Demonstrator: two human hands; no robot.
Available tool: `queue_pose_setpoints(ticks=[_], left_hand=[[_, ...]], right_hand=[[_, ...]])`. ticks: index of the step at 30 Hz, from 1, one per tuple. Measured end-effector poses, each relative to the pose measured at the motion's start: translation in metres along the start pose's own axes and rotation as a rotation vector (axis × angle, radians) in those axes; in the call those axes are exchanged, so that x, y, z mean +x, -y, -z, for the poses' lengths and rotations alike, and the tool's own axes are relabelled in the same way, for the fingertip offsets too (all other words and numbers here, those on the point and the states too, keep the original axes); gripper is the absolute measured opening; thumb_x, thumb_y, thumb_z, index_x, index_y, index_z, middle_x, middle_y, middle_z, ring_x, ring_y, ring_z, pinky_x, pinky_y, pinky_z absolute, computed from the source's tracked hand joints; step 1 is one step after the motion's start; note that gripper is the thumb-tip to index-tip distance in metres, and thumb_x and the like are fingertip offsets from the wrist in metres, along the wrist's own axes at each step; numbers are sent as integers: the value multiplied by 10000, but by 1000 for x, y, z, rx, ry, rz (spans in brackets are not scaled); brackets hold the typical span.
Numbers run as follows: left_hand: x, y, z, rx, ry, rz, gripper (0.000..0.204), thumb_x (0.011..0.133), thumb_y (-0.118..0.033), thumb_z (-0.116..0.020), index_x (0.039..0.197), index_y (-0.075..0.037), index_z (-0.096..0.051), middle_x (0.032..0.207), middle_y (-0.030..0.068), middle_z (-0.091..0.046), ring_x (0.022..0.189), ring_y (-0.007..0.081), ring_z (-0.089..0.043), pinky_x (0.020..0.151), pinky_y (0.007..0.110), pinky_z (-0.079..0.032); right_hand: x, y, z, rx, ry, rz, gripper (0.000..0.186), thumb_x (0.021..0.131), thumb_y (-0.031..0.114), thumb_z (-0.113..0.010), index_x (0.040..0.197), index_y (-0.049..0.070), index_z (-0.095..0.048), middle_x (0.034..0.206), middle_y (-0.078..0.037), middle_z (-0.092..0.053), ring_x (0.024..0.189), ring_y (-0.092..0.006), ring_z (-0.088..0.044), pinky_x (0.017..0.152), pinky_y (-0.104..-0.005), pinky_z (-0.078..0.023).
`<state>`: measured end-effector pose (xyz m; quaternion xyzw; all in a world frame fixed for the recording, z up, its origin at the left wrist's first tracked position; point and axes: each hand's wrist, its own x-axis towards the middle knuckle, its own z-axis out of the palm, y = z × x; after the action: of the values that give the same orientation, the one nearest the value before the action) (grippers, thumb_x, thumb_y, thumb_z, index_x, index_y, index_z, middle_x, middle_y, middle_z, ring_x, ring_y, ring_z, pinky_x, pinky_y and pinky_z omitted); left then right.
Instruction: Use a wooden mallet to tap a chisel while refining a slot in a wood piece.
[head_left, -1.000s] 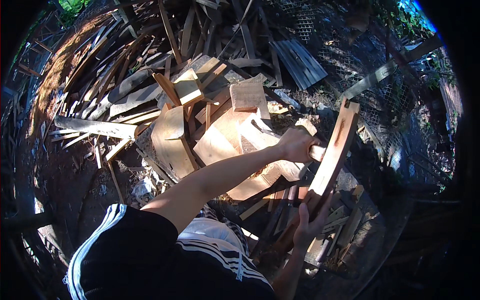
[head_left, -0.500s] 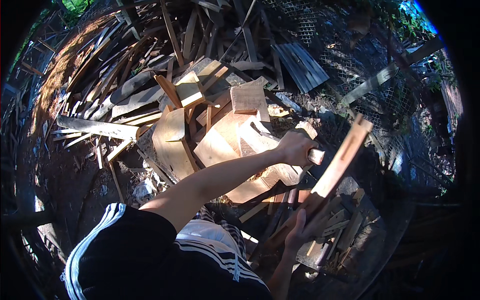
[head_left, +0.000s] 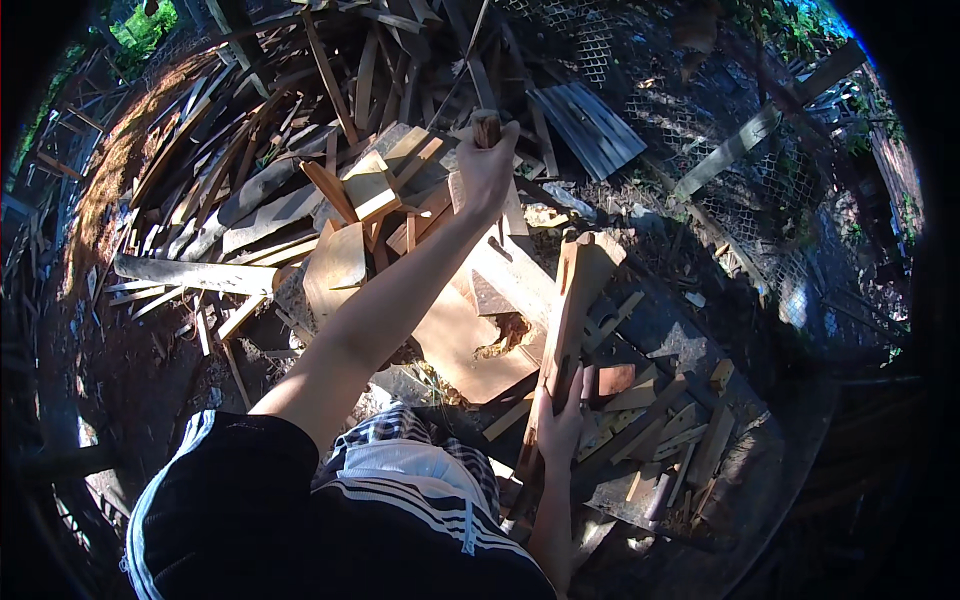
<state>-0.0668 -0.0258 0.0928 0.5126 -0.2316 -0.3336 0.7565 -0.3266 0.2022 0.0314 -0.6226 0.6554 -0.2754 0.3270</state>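
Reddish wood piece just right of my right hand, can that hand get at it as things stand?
Probably not right away: the right hand is holding the notched beam. The reddish wood piece appears close beside the fingers, nothing visible between, so letting go would likely free the way.

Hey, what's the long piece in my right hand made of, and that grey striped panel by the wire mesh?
Long piece: wood, apparently bare, given its brown tones and flat, sawn-looking faces. Grey panel: possibly weathered boards or corrugated metal; its parallel lines fit either.
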Motion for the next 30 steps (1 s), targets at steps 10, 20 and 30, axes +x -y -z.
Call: queue_pose_setpoints(ticks=[10,20,30], left_hand=[[-23,21,-5,32,255,-162,361,890,-274,-668,1068,-9,-500,869,76,-592,739,101,-577,587,246,-534],[-25,28,-22,236,270,-400,339,883,-247,-694,980,-7,-476,705,105,-621,603,155,-649,513,279,-516],[-16,39,-35,385,213,-573,330,854,-242,-714,917,-14,-484,658,145,-589,543,251,-594,538,353,-448]], right_hand=[[4,1,1,-194,40,68,764,866,307,-621,1489,94,-233,1150,-299,-603,1036,-434,-608,858,-469,-498],[1,10,5,30,91,-54,744,873,240,-618,1478,41,-233,866,-227,-684,855,-376,-675,744,-416,-518],[4,10,6,-29,94,-25,732,883,224,-610,1474,19,-229,748,-147,-697,788,-301,-697,711,-360,-516]])
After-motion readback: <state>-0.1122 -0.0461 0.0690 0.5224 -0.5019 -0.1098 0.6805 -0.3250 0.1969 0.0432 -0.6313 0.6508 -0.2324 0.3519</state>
